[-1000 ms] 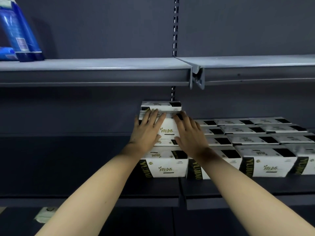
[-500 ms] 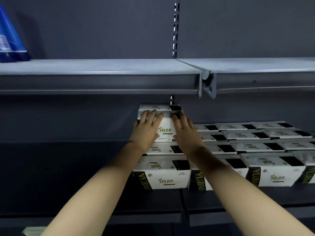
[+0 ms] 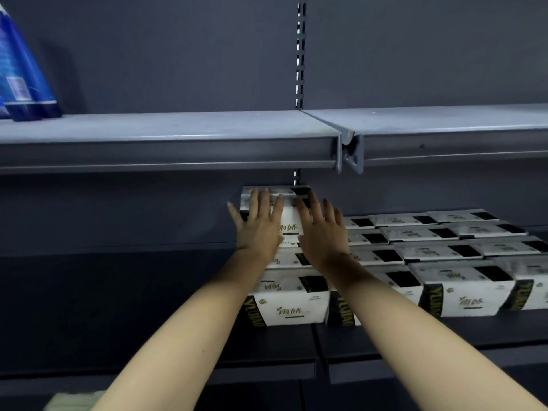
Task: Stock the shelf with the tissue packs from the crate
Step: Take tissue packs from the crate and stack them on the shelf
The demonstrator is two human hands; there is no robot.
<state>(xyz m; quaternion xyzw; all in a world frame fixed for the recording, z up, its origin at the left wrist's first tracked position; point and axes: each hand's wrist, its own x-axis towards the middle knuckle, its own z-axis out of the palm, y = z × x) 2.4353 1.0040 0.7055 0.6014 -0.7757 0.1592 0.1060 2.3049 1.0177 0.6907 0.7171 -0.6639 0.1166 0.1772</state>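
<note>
front row: tissue packs (image 3: 289,305) sit flush at the shelf (image 3: 166,295) edge, labels out
hands: left hand (image 3: 258,229) and right hand (image 3: 321,235) flat, fingers spread, pressing the stacked pack (image 3: 289,225), probably seating it rearward
shelf: dark metal, left half bare
crate: not in view
back: grey panel, slotted upright (image 3: 300,51); blue packs (image 3: 20,75) on upper shelf (image 3: 178,129)

Free room: dark shelf (image 3: 124,295) left of my tissue packs (image 3: 292,307). Obstacles: packs filling the right (four rows deep), upper shelf (image 3: 166,152) overhead.
</note>
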